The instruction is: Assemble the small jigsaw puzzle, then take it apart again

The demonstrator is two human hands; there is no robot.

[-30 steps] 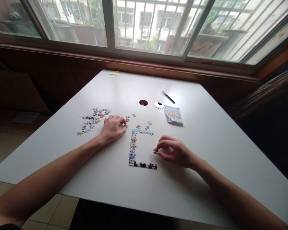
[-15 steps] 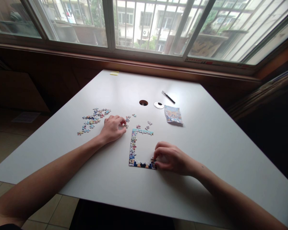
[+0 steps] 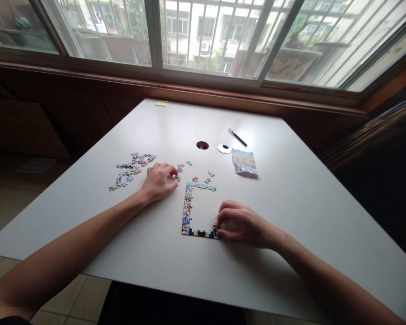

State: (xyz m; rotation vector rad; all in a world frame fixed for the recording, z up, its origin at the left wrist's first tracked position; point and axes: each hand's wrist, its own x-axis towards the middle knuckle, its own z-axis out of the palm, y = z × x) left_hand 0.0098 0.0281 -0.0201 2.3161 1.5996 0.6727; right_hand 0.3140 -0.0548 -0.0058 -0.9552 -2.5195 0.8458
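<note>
A partly joined jigsaw puzzle (image 3: 186,212) lies flat on the white table, its left side, bottom edge and part of the top edge linked. At its lower right corner my right hand (image 3: 242,224) is closed, thumb and fingers pinching a jigsaw piece (image 3: 215,229) that they partly cover. My left hand (image 3: 159,180) rests on the table left of the puzzle's top, fingers curled, thumb and forefinger tips at a small jigsaw piece (image 3: 177,178). Several loose pieces (image 3: 195,179) lie just above the puzzle.
A pile of loose jigsaw pieces (image 3: 130,170) spreads left of my left hand. Farther back on the table (image 3: 291,189) are a cable hole (image 3: 202,145), its round cover (image 3: 223,148), a black pen (image 3: 237,137) and a creased picture sheet (image 3: 245,162). Yellow tape (image 3: 161,104) marks the far edge.
</note>
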